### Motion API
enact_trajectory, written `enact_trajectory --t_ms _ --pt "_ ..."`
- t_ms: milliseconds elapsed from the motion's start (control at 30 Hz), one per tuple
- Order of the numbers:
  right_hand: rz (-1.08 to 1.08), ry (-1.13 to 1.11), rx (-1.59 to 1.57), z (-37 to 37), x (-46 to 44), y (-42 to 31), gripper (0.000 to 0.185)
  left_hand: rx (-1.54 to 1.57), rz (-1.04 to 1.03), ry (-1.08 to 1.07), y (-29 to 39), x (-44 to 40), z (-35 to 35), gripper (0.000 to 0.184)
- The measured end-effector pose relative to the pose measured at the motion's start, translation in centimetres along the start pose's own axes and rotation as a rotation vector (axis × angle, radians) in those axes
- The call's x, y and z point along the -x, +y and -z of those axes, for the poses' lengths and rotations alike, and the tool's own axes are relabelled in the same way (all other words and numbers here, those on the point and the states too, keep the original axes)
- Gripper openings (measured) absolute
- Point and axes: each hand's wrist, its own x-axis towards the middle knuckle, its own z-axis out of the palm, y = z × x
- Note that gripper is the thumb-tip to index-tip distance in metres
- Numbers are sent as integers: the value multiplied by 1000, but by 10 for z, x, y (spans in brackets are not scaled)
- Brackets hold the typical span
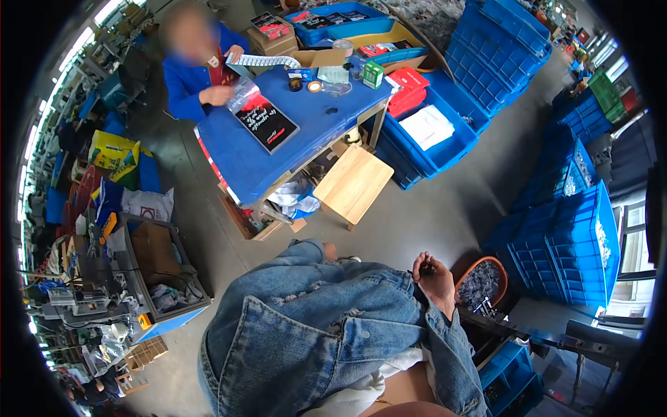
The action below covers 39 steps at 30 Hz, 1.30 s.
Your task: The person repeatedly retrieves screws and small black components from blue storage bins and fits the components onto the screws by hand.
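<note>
My right hand (435, 281) is raised beside the denim jacket (299, 333), palm up with fingers curled around something small and dark that I cannot make out. Only a bit of my left hand (329, 251) shows past the other cuff; its fingers are hidden. Nearest beyond it stands a wooden stool (354, 182). On the blue table (243, 167) lies a black and red printed package (267, 125) in clear plastic.
Across the table a person in blue (182, 87) touches the package's plastic and holds a white strip (267, 61). Blue crates (497, 55) are stacked behind. An orange basket (461, 290) of small parts sits right of my right hand. A grey bin (201, 299) stands left.
</note>
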Motion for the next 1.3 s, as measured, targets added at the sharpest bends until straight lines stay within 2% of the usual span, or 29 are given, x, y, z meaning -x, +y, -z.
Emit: enact_trajectory --t_ms 67,167,367,567,667,767,867,967,1067,1167,1300 --pt "-128 -125 -61 15 -5 -10 16 -20 -18 -23 0 -1 2 49" --pt "-167 -250 -58 26 -9 -15 17 35 -39 46 -2 4 -1 47" --pt "-114 -411 44 31 -9 -16 18 -17 -77 20 -3 4 -2 48" --pt "-114 -231 -42 24 -7 -11 17 -46 -99 67 0 9 -2 46" --pt "-113 -105 9 18 -3 -12 18 31 -61 17 3 11 -1 46" --pt "-34 11 -3 10 -2 -7 19 2 -73 -10 9 11 2 45" --pt "6 36 59 10 -4 -6 19 22 -98 64 3 5 -4 45" --pt "-126 -217 40 31 -11 -14 21 43 -101 87 4 10 -2 46" --pt "-265 -379 -114 40 -16 -19 22 44 -82 48 2 5 -2 47" --pt "-272 -419 -108 39 -15 -19 22 61 -73 57 3 6 -2 47" --pt "-86 -216 14 34 -15 -14 21 59 -91 100 3 7 -2 44"
